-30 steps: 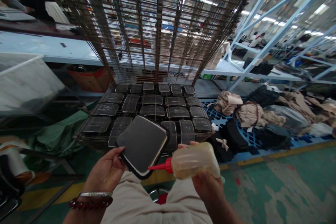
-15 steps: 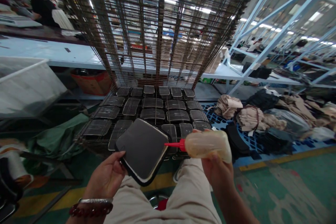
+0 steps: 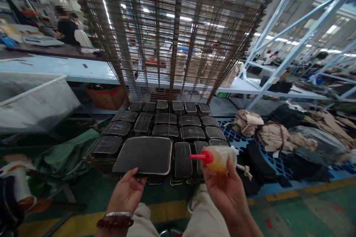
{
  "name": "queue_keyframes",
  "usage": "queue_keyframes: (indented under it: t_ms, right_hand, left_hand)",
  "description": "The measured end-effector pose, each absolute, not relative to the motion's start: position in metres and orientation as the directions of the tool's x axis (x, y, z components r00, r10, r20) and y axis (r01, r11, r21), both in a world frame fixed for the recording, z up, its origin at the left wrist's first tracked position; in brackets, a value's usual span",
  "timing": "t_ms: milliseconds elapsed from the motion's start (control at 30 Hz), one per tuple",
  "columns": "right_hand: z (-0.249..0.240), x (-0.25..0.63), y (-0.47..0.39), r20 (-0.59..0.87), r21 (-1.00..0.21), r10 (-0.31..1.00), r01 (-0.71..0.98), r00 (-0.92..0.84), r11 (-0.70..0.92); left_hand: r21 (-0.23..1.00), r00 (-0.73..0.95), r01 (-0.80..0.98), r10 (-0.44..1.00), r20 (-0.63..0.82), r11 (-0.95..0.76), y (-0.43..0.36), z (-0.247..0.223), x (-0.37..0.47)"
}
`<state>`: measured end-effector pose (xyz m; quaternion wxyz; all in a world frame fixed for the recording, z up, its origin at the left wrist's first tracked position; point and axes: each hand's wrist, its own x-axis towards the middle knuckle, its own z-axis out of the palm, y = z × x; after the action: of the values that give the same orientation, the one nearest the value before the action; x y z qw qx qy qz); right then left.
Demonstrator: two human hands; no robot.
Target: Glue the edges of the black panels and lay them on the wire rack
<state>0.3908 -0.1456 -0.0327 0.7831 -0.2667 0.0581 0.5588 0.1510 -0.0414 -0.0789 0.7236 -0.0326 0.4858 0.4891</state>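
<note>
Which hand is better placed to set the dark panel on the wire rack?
Probably the left hand: it grips the dark panel by its near edge, and the panel overlaps the wire rack in this view. The right hand holds the squeeze bottle.

The left hand (image 3: pixel 125 193) is pinching between thumb (image 3: pixel 130 174) and bent fingers (image 3: pixel 140 182), its palm facing up; the right hand (image 3: pixel 223 192) is gripping, thumb and fingers curling upward. Both forearms (image 3: pixel 246 224) are slanting inward.

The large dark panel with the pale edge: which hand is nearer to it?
Left. The left hand holds the dark panel at its near edge; the right hand is apart, to the panel's right, holding the bottle.
</note>
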Motion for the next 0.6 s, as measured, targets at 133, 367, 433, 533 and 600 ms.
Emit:
queue_keyframes:
  t_ms: [133,367,433,533,600]
  right_hand:
    - [0.010,0.414,-0.131,-0.195,-0.470,0.794,-0.766,0.575,0.439]
    - [0.022,0.414,-0.136,-0.110,-0.522,0.742,-0.673,0.662,0.523]
    - [-0.006,0.396,-0.147,-0.250,-0.487,0.791,-0.778,0.558,0.396]
    - [-0.052,0.359,-0.161,-0.423,-0.370,0.849,-0.915,0.318,0.159]
    - [-0.073,0.336,-0.163,-0.489,-0.281,0.857,-0.960,0.160,0.019]
  left_hand:
    - [0.448,0.026,-0.735,0.681,-0.732,0.509,-0.044,-0.093,0.161]
    - [0.433,0.013,-0.761,0.678,-0.735,0.484,-0.041,-0.097,0.175]
    - [0.429,0.005,-0.780,0.691,-0.723,0.455,-0.041,-0.094,0.182]
    - [0.411,0.032,-0.788,0.697,-0.717,0.459,-0.044,-0.092,0.197]
    - [0.387,0.090,-0.774,0.692,-0.716,0.501,-0.050,-0.095,0.208]
